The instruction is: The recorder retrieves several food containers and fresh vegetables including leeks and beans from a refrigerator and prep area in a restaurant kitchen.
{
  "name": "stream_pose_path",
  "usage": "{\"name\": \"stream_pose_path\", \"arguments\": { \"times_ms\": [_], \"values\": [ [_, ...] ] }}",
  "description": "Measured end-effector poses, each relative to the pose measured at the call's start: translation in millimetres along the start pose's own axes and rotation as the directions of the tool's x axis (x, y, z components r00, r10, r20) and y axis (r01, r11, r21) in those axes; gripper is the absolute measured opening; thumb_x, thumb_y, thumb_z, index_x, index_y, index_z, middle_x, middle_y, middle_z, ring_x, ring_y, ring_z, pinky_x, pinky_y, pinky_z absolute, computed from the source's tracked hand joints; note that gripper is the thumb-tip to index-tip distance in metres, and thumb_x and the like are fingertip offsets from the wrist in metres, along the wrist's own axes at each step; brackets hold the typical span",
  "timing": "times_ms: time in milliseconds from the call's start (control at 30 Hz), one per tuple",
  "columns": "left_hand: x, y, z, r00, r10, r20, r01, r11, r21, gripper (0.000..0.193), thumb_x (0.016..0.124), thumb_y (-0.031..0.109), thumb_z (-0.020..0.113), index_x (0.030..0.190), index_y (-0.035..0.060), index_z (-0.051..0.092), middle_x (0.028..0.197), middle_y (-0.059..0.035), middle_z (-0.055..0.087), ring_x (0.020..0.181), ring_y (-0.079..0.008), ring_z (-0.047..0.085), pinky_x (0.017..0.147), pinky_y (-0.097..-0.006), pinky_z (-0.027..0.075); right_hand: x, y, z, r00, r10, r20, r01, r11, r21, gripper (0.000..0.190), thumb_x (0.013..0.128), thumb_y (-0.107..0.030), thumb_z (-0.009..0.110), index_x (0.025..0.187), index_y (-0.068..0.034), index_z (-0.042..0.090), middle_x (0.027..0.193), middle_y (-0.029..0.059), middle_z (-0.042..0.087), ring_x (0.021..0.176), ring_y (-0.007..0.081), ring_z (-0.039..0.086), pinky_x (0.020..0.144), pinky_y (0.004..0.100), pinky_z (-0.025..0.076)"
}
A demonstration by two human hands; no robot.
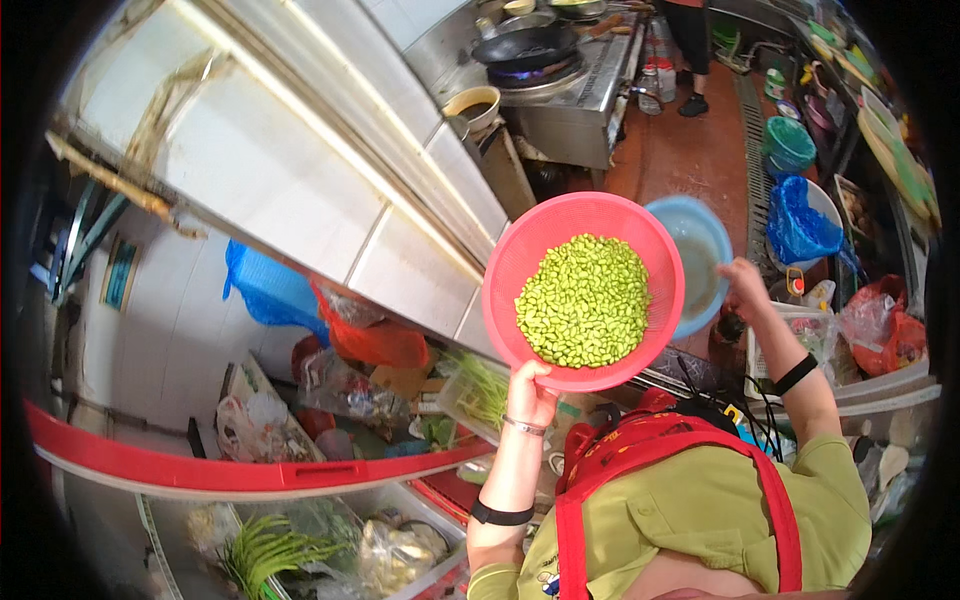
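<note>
My left hand grips the near rim of a pink plastic colander, its thumb over the edge. A heap of shelled green beans, probably edamame, covers the colander's base. To the right, my right hand holds the rim of a light blue plastic basin. Cloudy liquid lies in the basin. The colander overlaps the basin's left side and hides part of it. Both vessels are held up above the floor.
A black wok sits over a lit burner on a steel stove. Another person's leg is beyond. Tiled wall runs along my left, above a red-edged chest freezer with vegetables. Bins with blue bags line the right.
</note>
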State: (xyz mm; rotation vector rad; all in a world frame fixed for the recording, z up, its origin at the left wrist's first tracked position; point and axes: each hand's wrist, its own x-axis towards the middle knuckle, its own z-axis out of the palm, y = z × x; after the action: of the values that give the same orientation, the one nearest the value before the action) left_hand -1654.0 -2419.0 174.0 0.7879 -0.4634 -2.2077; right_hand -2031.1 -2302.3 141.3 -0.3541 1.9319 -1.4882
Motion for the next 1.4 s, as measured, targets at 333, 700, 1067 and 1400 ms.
{"name": "stream_pose_path", "arguments": {
  "times_ms": [333, 700, 1067, 1400],
  "values": [
    [29, 11, -11, 0.975, -0.178, 0.134, 0.170, 0.983, 0.066, 0.041, 0.064, 0.005, 0.046, 0.105, 0.0000, 0.046, 0.103, -0.0103, 0.053, 0.092, -0.0255, 0.052, 0.079, -0.0391, 0.044, -81, 87, 86, 0.883, 0.344, 0.318, -0.385, 0.920, 0.073, 0.020, 0.074, -0.018, 0.057, 0.088, -0.005, 0.052, 0.086, 0.0075, 0.056, 0.078, 0.0220, 0.056, 0.063, 0.0429, 0.048],
    [56, -11, -29, 0.985, -0.174, 0.015, 0.173, 0.983, 0.059, 0.027, 0.063, 0.002, 0.049, 0.089, 0.0029, 0.052, 0.081, -0.0051, 0.057, 0.072, -0.0167, 0.057, 0.068, -0.0306, 0.048, 2, 92, 94, 0.833, 0.217, 0.509, -0.457, 0.789, 0.411, 0.027, 0.075, -0.021, 0.053, 0.098, -0.005, 0.053, 0.089, 0.0062, 0.055, 0.077, 0.0177, 0.055, 0.070, 0.0333, 0.045],
    [1, -11, 30, 0.976, 0.139, -0.168, -0.132, 0.990, 0.049, 0.078, 0.056, -0.004, 0.044, 0.128, 0.0154, 0.022, 0.103, -0.0038, 0.047, 0.082, -0.0128, 0.052, 0.065, -0.0263, 0.048, 126, 179, 7, 0.854, 0.376, 0.358, -0.499, 0.785, 0.366, 0.026, 0.075, -0.020, 0.052, 0.096, -0.005, 0.053, 0.088, 0.0059, 0.055, 0.077, 0.0178, 0.055, 0.070, 0.0332, 0.044],
    [1, -43, 16, 0.947, 0.241, -0.214, -0.246, 0.969, 0.004, 0.084, 0.054, -0.004, 0.045, 0.131, 0.0114, 0.017, 0.112, -0.0024, 0.041, 0.096, -0.0126, 0.043, 0.080, -0.0243, 0.038, 191, 222, -32, 0.884, 0.403, 0.237, -0.461, 0.833, 0.305, 0.025, 0.075, -0.019, 0.052, 0.095, -0.006, 0.053, 0.087, 0.0056, 0.055, 0.077, 0.0179, 0.055, 0.070, 0.0331, 0.044]
  ]
}}
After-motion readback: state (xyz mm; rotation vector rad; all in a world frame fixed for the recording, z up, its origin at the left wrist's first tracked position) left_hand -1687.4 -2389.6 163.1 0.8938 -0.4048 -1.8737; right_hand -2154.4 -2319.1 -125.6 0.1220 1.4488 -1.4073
